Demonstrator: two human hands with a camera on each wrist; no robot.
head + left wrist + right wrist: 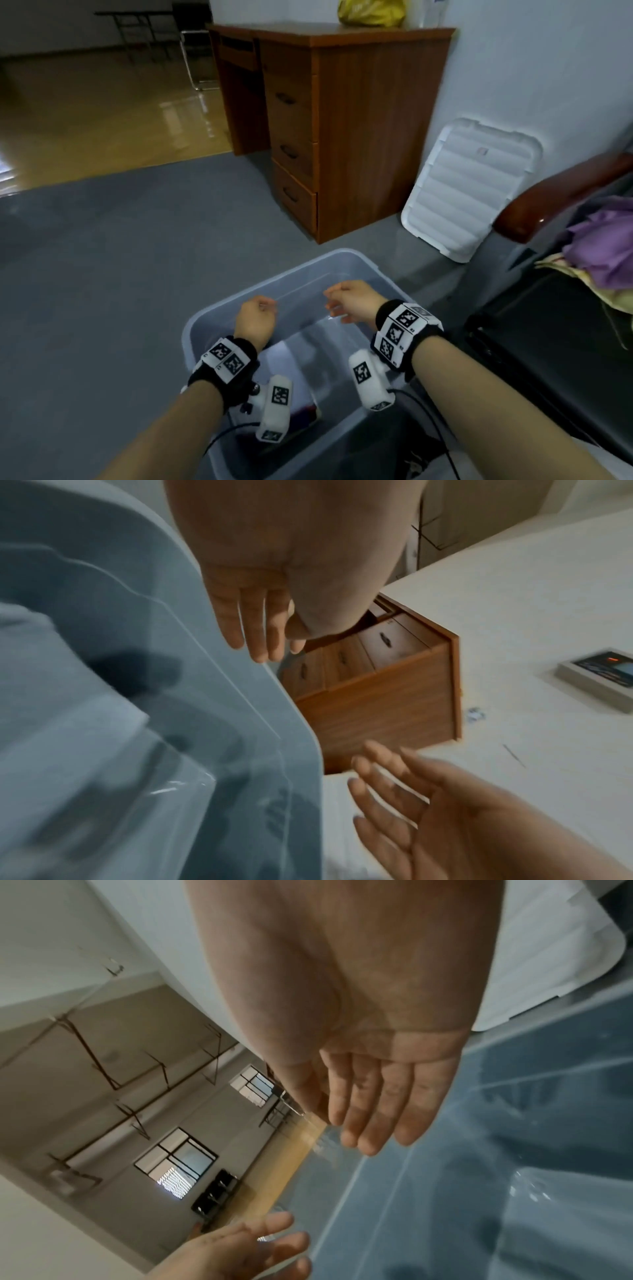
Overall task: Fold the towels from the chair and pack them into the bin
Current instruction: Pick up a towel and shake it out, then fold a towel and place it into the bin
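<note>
A translucent grey-blue bin point(301, 269) stands on the floor right below me. Both my hands hover over its far half, palms down, holding nothing. My left hand point(257, 318) is above the bin's left side, its fingers point(260, 634) straight and relaxed over the bin wall point(137, 696). My right hand point(346, 301) is a little farther forward, and its fingers point(369, 1110) are extended too. At the right, a purple towel point(606, 246) and a yellowish towel point(579, 274) lie crumpled on the chair point(548, 342). A dark shape point(305, 411) in the bin's near end is mostly hidden by my wrist camera.
The bin's white lid point(472, 192) leans on the wall behind the bin. A wooden desk with drawers point(329, 120) stands beyond, a yellow bag point(370, 12) on top. The chair's wooden armrest point(565, 195) juts out at the right. Grey floor point(120, 257) lies to the left.
</note>
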